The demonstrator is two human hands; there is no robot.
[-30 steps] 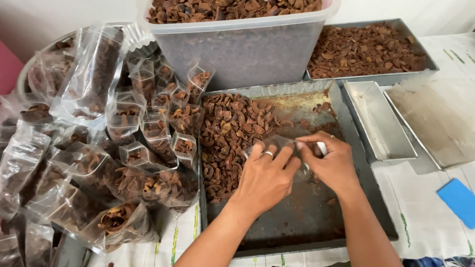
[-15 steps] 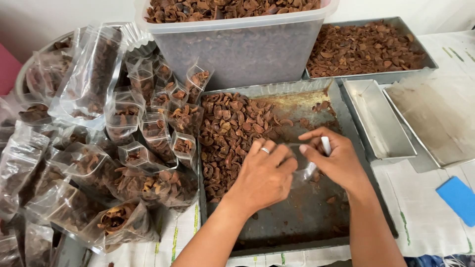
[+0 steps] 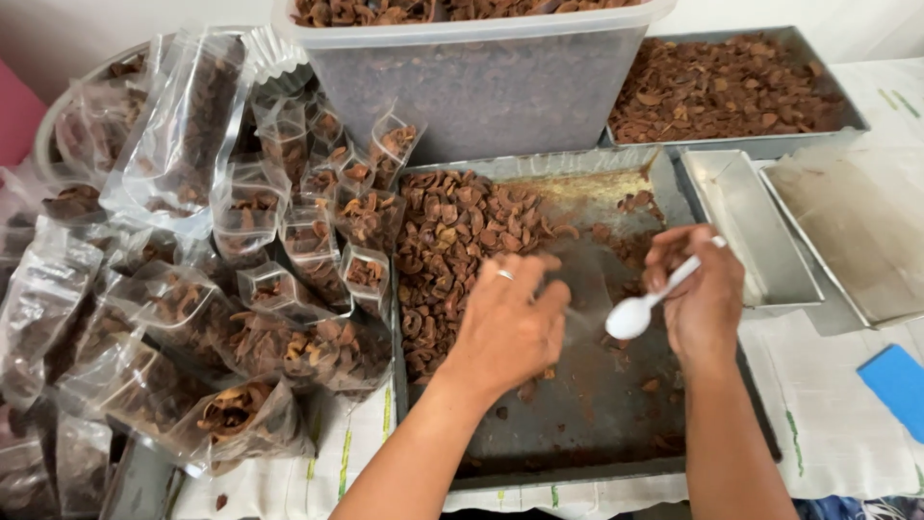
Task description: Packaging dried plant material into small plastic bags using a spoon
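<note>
My right hand [image 3: 695,297] holds a white plastic spoon [image 3: 645,303] by its handle, bowl pointing left, over a dark metal baking tray [image 3: 597,424]. My left hand [image 3: 510,323], with a ring on one finger, hovers palm down over the tray, fingers curled beside a heap of brown dried pieces [image 3: 457,255] on the tray's left half. Whether the left hand grips any pieces is hidden under the palm. The two hands are a short gap apart.
Several clear plastic bags [image 3: 241,279] filled with the brown pieces lie piled at left. A large plastic tub [image 3: 481,91] of pieces stands behind the tray, another full metal tray [image 3: 731,87] at back right. Empty metal pans [image 3: 760,226] and a blue object [image 3: 897,380] sit at right.
The hands were joined together over the tray's middle; they have now parted, the right hand drawing right with the spoon, the left staying by the heap.
</note>
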